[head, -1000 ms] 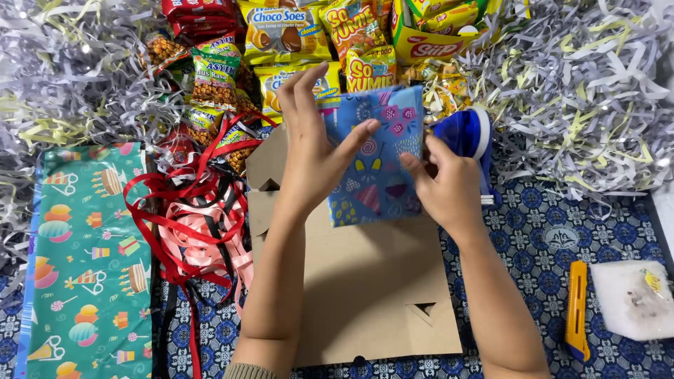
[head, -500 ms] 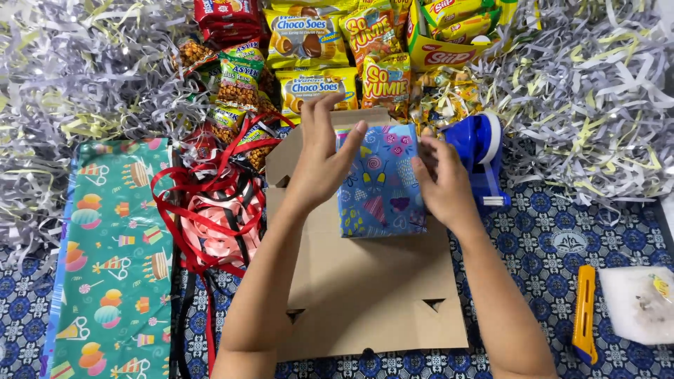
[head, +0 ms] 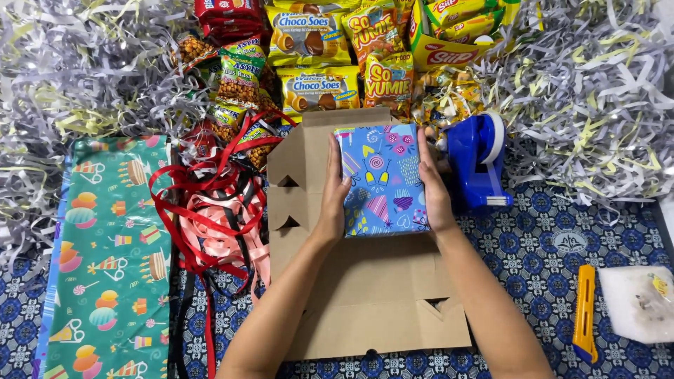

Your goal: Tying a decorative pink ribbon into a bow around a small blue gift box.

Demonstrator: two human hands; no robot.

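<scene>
Wrapped box [head: 381, 181]: blue patterned paper, held over a flat cardboard sheet [head: 365, 295]. It is clamped at its sides by the left hand [head: 331, 203] and the right hand [head: 434, 188], each grip closed on it. Just right, touching the right hand: blue tape dispenser [head: 477, 163]. Left: tangled red and pink ribbons [head: 210, 210], then green party gift wrap [head: 105, 260]. Behind: snack packets [head: 316, 56] among shredded paper [head: 590, 91]. Far right: yellow cutter [head: 584, 314].
</scene>
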